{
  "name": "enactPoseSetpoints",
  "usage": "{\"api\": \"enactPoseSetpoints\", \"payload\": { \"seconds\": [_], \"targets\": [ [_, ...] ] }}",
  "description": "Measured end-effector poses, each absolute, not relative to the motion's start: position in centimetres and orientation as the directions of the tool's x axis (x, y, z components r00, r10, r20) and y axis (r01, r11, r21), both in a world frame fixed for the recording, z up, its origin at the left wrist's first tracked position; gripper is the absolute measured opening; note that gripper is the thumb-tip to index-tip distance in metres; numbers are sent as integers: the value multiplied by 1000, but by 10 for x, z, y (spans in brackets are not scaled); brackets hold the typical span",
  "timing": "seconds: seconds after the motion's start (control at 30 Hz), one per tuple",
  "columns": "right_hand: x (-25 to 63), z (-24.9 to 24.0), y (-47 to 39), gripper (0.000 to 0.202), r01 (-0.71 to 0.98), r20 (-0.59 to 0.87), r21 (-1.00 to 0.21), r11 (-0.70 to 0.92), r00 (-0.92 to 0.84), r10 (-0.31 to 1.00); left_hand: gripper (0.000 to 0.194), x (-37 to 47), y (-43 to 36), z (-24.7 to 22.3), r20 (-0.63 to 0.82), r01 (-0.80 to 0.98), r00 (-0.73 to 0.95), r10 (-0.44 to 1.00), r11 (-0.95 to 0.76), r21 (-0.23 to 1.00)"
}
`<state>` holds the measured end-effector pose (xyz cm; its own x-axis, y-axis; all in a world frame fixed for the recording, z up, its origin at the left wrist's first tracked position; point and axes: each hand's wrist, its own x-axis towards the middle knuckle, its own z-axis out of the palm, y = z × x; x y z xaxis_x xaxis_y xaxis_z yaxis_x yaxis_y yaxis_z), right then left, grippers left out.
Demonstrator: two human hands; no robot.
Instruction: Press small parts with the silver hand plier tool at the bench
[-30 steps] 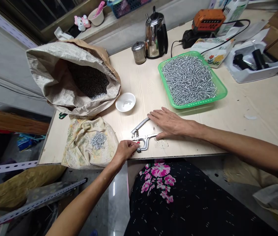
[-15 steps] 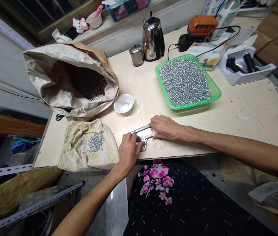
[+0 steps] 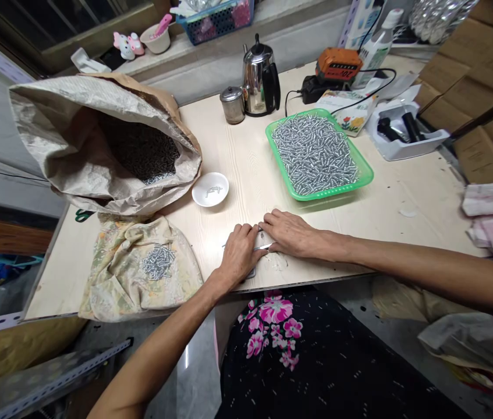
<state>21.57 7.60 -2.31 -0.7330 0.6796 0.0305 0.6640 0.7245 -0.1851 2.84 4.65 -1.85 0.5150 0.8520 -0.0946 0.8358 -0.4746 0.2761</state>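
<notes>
The metal tool (image 3: 264,247) lies near the front edge of the table (image 3: 246,157), directly beneath and between the two hands, so neither one is clearly nearer: each is already touching it. Its long axis seems to run crosswise, roughly along the table's near edge, with the right-hand end angled slightly away from the body (only a pale length of handle between the hands and a bit of frame below the left palm show, so this is a judgement). The left hand (image 3: 241,251) is curled over the left part of the tool, fingers on the far side and thumb on the near side; whether it also pinches something small underneath, I cannot tell. The right hand (image 3: 294,234) is closed about the right-hand end, its bent fingers away from the body and its thumb closer in, the fingertips of the two hands almost meeting. Away to the left, the patterned cloth (image 3: 110,291) carries a small heap of metal pins (image 3: 158,262), nearer the left hand than the right. The white bowl (image 3: 202,198) sits beyond the left hand, and the green tray (image 3: 337,192) stands beyond the right.
</notes>
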Motion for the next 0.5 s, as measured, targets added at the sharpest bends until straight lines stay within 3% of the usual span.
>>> {"api": "enactPoseSetpoints", "payload": {
  "seconds": [0.23, 0.37, 0.5],
  "targets": [
    [207, -24, 75, 6, 713, -118, -227, 664, -697, 707, 17, 36, 42, -18, -125, 869, 455, 882, -409, 277],
    [203, -18, 77, 14, 720, -202, -276, 636, -691, 695, 14, 38, 41, -19, -156, 894, 425, 892, -386, 228],
    [204, -17, 75, 15, 704, -183, -283, 652, -707, 684, 16, 42, 38, -20, -177, 905, 408, 896, -370, 210]
  ]
}}
